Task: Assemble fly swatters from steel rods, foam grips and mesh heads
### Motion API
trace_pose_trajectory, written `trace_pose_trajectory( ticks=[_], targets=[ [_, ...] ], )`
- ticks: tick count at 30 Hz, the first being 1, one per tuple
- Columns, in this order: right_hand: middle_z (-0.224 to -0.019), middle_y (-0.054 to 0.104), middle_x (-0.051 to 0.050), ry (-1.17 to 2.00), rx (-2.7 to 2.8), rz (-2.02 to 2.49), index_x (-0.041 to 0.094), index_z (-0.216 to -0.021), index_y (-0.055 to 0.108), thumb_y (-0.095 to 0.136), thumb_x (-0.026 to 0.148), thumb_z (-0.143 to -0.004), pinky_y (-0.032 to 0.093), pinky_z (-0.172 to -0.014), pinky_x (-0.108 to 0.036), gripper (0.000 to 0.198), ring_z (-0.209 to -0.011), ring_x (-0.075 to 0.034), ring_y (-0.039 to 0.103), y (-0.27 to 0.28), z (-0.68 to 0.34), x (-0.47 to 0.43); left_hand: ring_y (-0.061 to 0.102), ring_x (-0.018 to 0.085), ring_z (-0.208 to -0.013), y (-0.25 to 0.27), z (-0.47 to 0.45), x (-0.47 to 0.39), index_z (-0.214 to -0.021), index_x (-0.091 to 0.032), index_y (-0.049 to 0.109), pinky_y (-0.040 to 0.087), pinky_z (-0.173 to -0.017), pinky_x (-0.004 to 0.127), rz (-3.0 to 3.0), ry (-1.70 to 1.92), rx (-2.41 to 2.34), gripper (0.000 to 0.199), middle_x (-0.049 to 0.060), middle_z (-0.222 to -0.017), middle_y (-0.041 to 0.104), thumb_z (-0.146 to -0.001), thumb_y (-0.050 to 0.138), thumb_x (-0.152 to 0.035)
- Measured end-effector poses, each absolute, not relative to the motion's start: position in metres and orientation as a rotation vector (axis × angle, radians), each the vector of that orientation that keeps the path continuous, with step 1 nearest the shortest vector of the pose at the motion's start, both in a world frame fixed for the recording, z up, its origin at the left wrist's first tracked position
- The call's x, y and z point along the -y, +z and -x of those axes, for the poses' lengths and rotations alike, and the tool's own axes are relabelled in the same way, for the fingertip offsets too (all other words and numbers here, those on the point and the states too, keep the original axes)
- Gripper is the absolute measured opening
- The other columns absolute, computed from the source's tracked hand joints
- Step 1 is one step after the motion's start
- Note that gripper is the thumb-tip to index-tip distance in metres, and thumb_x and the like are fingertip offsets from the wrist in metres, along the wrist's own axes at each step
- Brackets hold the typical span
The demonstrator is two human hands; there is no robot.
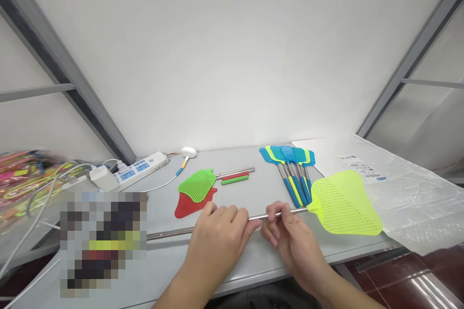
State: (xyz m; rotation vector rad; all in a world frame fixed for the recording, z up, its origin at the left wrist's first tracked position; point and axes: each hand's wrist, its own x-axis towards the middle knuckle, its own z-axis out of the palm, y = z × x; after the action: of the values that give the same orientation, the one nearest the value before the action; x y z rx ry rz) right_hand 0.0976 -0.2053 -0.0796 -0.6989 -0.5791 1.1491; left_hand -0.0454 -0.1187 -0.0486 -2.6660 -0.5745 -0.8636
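A yellow-green fly swatter point(344, 205) with a long metal rod lies across both hands, just above the table's front part. My left hand point(221, 231) is wrapped round the middle of the rod. Closer to the mesh head, my right hand point(286, 229) pinches the same rod between thumb and fingers. The rod's far left end runs into a blurred-out patch, so its end is hidden. Behind my left hand lie a green swatter head point(197, 186) and a red swatter head point(192, 204), partly overlapping. Beside their metal rods are a red and a green handle grip point(235, 180).
Several blue and yellow-green swatters point(290, 154) lie fanned out at the back right. A white plastic mailing bag point(398, 193) covers the right side. At left are a power strip point(141, 168), a white cable with a plug and colourful items in clear wrapping point(32, 178). A wall stands behind.
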Motion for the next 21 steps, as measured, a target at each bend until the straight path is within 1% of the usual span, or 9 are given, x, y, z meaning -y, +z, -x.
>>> trace_pose_trajectory(
  ticks=[2, 4, 7, 11, 17, 21],
  targets=[
    [-0.056, 0.038, 0.002, 1.155, 0.601, 0.726, 0.018, -0.082, 0.066, 0.046, 0.057, -0.093, 0.024, -0.055, -0.028, 0.045, -0.055, -0.012, 0.036, -0.079, -0.093, 0.205, 0.042, 0.015, -0.053, -0.046, 0.044, 0.121, -0.07, -0.021, 0.05, 0.024, -0.062, 0.032, 2.678, -0.869, 0.53, 0.03, -0.003, -0.058, 0.049, -0.098, 0.046, -0.031],
    [-0.054, 0.037, 0.003, 1.094, 0.546, 0.758, 0.018, -0.083, 0.067, 0.045, 0.057, -0.093, 0.023, -0.055, -0.028, 0.046, -0.053, -0.011, 0.033, -0.078, -0.095, 0.204, 0.042, 0.016, -0.052, -0.047, 0.048, 0.118, -0.069, -0.021, 0.05, 0.023, -0.061, 0.032, 2.655, -0.875, 0.521, 0.03, -0.004, -0.057, 0.048, -0.097, 0.047, -0.032],
    [-0.054, 0.032, 0.005, 0.988, 0.417, 0.823, 0.019, -0.083, 0.065, 0.048, 0.052, -0.094, 0.023, -0.054, -0.028, 0.038, -0.053, -0.01, 0.026, -0.076, -0.105, 0.202, 0.043, 0.015, -0.052, -0.051, 0.055, 0.108, -0.068, -0.021, 0.049, 0.023, -0.06, 0.032, 2.593, -0.877, 0.539, 0.032, -0.004, -0.056, 0.048, -0.096, 0.049, -0.035],
    [-0.054, 0.026, 0.006, 0.967, 0.369, 0.841, 0.019, -0.085, 0.063, 0.05, 0.048, -0.094, 0.023, -0.053, -0.027, 0.033, -0.052, -0.01, 0.019, -0.072, -0.11, 0.202, 0.043, 0.015, -0.051, -0.056, 0.059, 0.101, -0.066, -0.021, 0.048, 0.022, -0.058, 0.032, 2.563, -0.862, 0.543, 0.033, -0.004, -0.055, 0.047, -0.096, 0.05, -0.037],
    [-0.053, 0.025, 0.007, 0.878, 0.379, 0.846, 0.019, -0.079, 0.061, 0.053, 0.046, -0.094, 0.026, -0.051, -0.025, 0.032, -0.052, -0.01, 0.019, -0.057, -0.124, 0.207, 0.043, 0.014, -0.051, -0.05, 0.059, 0.103, -0.069, -0.021, 0.048, 0.023, -0.057, 0.031, 2.555, -0.862, 0.528, 0.031, -0.005, -0.056, 0.048, -0.097, 0.049, -0.035],
    [-0.05, 0.023, 0.008, 0.682, 0.291, 0.803, 0.019, -0.072, 0.057, 0.056, 0.041, -0.093, 0.028, -0.048, -0.023, 0.031, -0.049, -0.01, 0.014, -0.051, -0.17, 0.211, 0.045, 0.014, -0.052, -0.048, 0.078, 0.085, -0.066, -0.021, 0.048, 0.026, -0.058, 0.03, 2.513, -0.828, 0.554, 0.034, -0.004, -0.056, 0.051, -0.096, 0.049, -0.037]
  ],
)
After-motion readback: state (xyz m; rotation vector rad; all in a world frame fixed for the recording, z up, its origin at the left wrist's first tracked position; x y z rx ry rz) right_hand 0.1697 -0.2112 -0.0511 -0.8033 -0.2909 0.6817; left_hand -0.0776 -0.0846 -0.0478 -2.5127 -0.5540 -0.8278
